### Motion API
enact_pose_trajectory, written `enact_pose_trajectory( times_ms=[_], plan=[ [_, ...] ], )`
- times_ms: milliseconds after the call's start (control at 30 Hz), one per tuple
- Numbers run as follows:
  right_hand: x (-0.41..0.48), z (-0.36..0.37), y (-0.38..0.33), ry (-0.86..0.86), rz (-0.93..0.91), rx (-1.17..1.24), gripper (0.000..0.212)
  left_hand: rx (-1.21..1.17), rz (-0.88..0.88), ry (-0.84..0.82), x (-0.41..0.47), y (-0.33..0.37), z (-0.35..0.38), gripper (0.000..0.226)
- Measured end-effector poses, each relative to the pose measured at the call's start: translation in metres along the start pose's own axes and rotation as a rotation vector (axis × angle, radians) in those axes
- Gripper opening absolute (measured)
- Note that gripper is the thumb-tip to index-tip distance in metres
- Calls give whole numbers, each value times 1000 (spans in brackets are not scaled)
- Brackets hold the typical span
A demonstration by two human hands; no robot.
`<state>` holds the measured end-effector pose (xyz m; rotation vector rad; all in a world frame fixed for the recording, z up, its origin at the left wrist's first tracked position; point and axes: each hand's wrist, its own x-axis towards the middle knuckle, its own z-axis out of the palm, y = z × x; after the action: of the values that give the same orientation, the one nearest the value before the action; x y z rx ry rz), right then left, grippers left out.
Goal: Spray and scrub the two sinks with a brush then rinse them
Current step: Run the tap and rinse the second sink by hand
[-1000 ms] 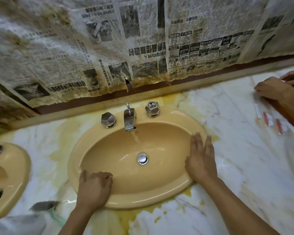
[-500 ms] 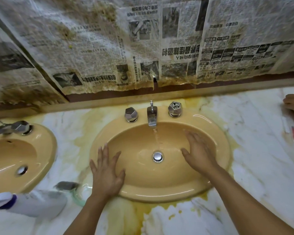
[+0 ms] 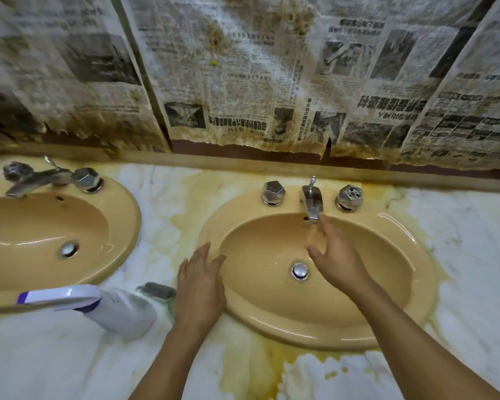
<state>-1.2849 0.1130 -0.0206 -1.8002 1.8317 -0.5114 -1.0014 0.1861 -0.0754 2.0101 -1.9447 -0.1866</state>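
So there are two oval tan ceramic sinks set in a white marble counter (image 3: pixel 474 255) that's stained yellow all over. The right-hand sink (image 3: pixel 387 327) is pretty much centre of view and the left-hand sink (image 3: pixel 124 215) is partly cut off at the left edge.

The right hand (image 3: pixel 338 255) is inside the right basin, just under the chrome spout (image 3: pixel 312 203). Its fingers are straight-ish and loosely spread, with the thumb sticking out toward the round chrome drain plug (image 3: pixel 300 270), and it isn't gripping anything. A thin stream of water (image 3: pixel 312 235) runs from the spout past the fingertips, but it's blurry.

The left hand (image 3: pixel 199 287) lies palm down on that sink's left rim. Its fingers are straight, close together and pointing away from the person, and it holds nothing.

Two faceted chrome knobs (image 3: pixel 273 192) sit either side of the spout.

A white plastic spray bottle with blue trim (image 3: pixel 113 307) lies on its side on the counter between the sinks, just beside the left wrist. There's a dark grey thing (image 3: pixel 159 290) right by its end, and I can't tell whether that's the brush.

Brown-stained old newspaper (image 3: pixel 243 82) covers the wall behind.
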Motion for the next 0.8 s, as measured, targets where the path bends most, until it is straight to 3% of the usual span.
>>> enact_pose_trajectory(
  times_ms=[100,267,400,500,800],
  plan=[
    [-18,30,-20,75,36,107,68,206,-53,28,-9,-24,-27,56],
    [-43,78,-51,-114,-112,125,53,435,81,-202,-18,-55,-50,44],
    [-56,101,-68,-220,-207,128,51,541,48,-400,-14,-52,-61,27],
    [-62,107,-72,-239,-214,132,50,614,-36,-503,-4,-49,-65,30],
    [-70,106,-65,-267,-180,208,48,387,-166,-342,1,-35,-64,28]
  ],
)
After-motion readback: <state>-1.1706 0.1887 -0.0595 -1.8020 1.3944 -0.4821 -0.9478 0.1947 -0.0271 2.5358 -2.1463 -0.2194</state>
